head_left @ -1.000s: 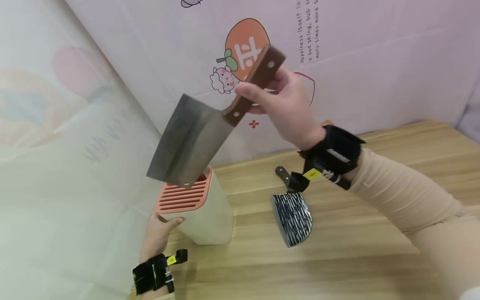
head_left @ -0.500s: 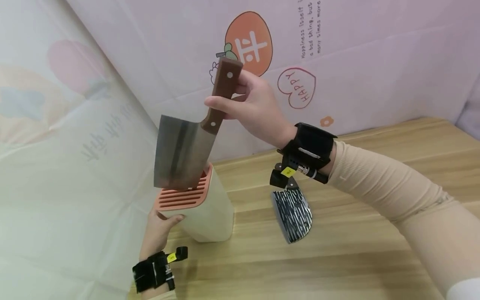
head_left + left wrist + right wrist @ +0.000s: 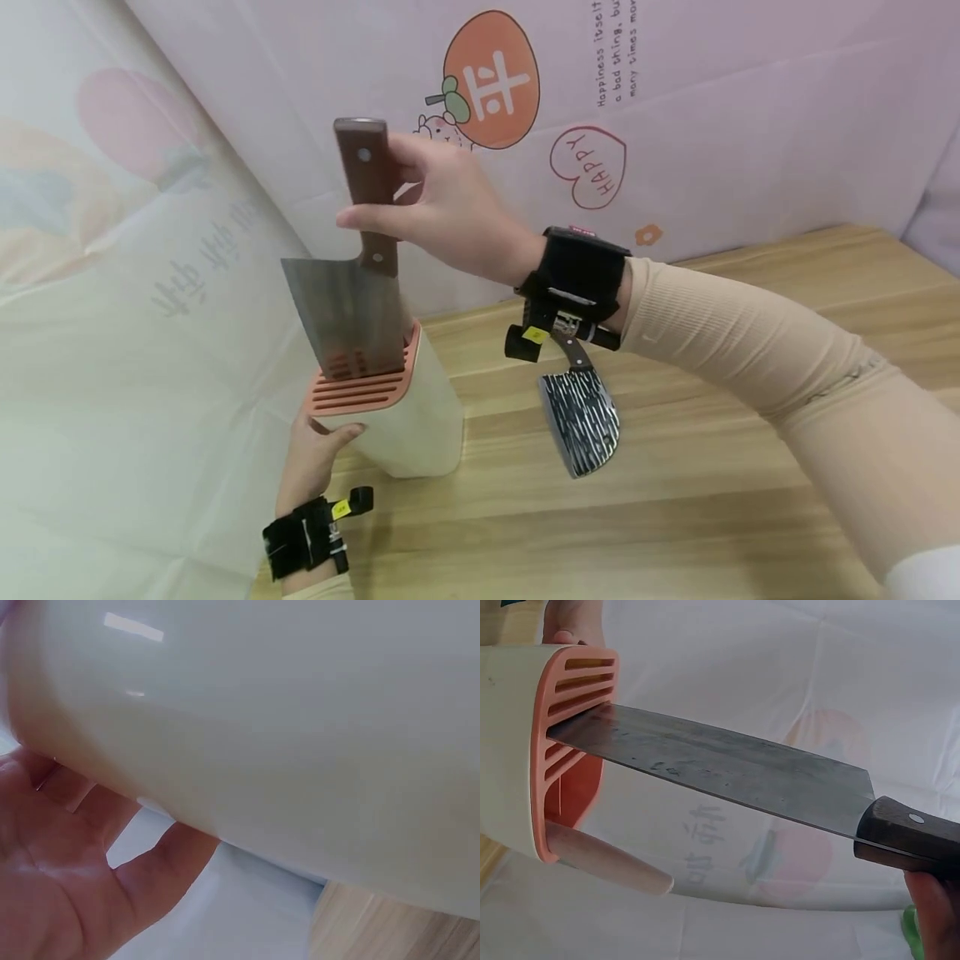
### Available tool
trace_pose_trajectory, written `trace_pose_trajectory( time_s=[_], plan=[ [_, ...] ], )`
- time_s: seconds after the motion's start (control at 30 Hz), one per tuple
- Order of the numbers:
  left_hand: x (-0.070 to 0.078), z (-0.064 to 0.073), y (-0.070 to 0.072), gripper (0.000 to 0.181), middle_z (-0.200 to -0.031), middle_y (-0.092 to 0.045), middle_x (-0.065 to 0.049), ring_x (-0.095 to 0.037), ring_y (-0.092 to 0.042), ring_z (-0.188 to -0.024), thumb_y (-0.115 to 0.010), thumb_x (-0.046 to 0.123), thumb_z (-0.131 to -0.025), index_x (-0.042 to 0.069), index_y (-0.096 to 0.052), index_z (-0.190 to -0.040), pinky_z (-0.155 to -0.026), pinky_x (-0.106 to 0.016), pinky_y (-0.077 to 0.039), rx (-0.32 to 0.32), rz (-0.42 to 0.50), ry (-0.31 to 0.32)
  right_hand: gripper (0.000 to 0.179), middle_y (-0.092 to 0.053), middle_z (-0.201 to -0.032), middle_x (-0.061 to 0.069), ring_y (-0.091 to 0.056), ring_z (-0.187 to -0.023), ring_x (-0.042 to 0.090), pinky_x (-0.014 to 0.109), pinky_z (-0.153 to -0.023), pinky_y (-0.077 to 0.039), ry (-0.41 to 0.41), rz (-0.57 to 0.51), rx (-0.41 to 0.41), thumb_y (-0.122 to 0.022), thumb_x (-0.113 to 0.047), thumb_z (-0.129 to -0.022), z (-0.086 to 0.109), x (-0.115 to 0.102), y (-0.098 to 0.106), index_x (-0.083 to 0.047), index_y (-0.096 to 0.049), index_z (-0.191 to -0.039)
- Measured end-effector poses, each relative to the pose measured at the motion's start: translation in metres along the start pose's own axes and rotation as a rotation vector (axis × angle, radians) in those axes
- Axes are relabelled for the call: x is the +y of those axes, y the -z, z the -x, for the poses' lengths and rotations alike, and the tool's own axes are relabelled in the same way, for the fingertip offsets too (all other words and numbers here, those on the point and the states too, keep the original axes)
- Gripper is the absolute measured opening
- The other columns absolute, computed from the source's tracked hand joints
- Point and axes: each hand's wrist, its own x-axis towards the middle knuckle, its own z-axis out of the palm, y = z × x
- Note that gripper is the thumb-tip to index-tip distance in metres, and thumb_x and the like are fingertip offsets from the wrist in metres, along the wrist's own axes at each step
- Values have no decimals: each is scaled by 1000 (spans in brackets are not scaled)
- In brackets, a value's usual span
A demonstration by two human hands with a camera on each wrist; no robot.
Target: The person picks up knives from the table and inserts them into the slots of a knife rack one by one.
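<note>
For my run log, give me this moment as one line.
right grip: brown-handled cleaver, far end at slots of knife block | left grip: holding knife block | table: patterned cleaver

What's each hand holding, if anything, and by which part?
The right hand holds a cleaver by its brown handle; the left hand holds the knife block near its top.

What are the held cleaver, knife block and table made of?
Cleaver blade: likely steel, dull grey with soft reflections. Cleaver handle: probably wood, dark brown, riveted. Knife block: likely plastic, smooth cream, glossy highlight in the left wrist view; its coral top also looks plastic, more matte. Table: wood grain, solid or laminate unclear.
</note>
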Motion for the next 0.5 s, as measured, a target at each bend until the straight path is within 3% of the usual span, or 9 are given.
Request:
trace_pose_trajectory(
  time_s=[0.23,0.4,0.5],
  plan=[
    [-4,3,-1,93,-154,-30,-5,-23,-28,-138,-71,-7,-83,28,-21,-154,-104,-24,-39,2,7,6,31,-64,-90,4,-62,-79,8,20,-72,-54,-26,22,-91,-80,-16,-82,6,19,-28,-3,-62,-105],
    [-6,11,3,93,-155,-28,-7,-23,-28,-138,-68,-10,-84,26,-19,-154,-104,-24,-39,6,-3,3,34,-66,-91,3,-63,-78,8,20,-70,-55,-118,-24,-147,-79,-16,-83,24,39,-57,-6,-62,-111],
    [-4,15,4,92,-155,-27,-6,-23,-27,-138,-70,-9,-84,26,-20,-154,-104,-23,-38,23,-15,19,35,-66,-92,1,-61,-81,6,16,-72,-53,-152,40,-194,-79,-19,-83,34,47,-71,-8,-62,-111]
  ],
)
